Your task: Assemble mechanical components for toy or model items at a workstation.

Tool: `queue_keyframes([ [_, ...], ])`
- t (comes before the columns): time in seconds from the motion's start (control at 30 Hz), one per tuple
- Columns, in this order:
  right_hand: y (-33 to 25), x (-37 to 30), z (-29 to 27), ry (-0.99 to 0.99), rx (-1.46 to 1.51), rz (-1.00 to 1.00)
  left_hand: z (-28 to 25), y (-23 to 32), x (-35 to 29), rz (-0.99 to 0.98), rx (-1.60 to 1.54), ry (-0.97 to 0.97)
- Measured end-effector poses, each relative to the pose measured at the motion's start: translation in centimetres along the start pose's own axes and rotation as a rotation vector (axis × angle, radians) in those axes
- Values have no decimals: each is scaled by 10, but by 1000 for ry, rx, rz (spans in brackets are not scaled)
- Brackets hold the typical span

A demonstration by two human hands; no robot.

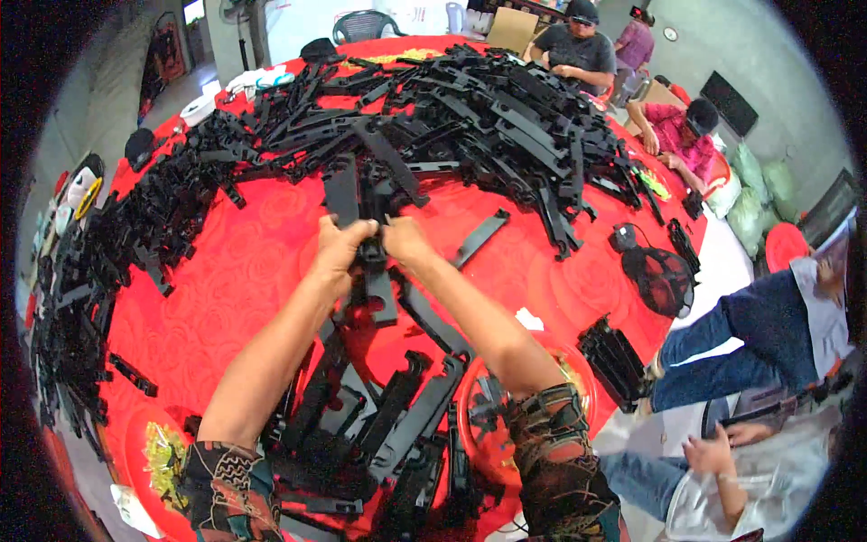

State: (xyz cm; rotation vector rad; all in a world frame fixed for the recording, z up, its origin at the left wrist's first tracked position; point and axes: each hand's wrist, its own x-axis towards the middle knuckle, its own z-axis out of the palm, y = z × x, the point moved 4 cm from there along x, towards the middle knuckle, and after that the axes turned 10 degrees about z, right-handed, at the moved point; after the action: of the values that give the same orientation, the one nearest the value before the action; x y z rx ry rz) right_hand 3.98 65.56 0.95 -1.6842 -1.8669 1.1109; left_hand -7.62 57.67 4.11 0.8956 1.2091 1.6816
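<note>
Both my hands meet near the middle of the red-covered table, closed on a black plastic part (pixel 371 256). My left hand (pixel 343 246) grips its left side, thumb pointing toward the right. On the other side my right hand (pixel 408 242) has its fingers curled against the same part; the fingertips are partly hidden. More long black plastic parts (pixel 397 397) lie loosely between my forearms. A flat black piece (pixel 481 237) rests on the cloth just right of my right hand.
A large heap of black parts (pixel 506 117) curves around the far and left sides. Yellow small pieces (pixel 164 456) sit at lower left, a red basin (pixel 589 379) beside my right forearm. A black mesh item (pixel 659 280) lies right. Other people sit at the far right and lower right.
</note>
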Motion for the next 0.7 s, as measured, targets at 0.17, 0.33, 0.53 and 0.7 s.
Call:
queue_keyframes([
  [0.17,-66,-87,-2,61,71,-265,-18,76,-74,-25,2,46],
  [0.33,-104,-190,31,-110,18,-439,-67,124,-177,-121,6,163],
  [0.53,-115,-294,52,-129,-235,-629,-129,132,-268,-205,321,216],
  [0.7,-118,-313,48,-186,-406,-867,-160,154,-296,-239,682,115],
])
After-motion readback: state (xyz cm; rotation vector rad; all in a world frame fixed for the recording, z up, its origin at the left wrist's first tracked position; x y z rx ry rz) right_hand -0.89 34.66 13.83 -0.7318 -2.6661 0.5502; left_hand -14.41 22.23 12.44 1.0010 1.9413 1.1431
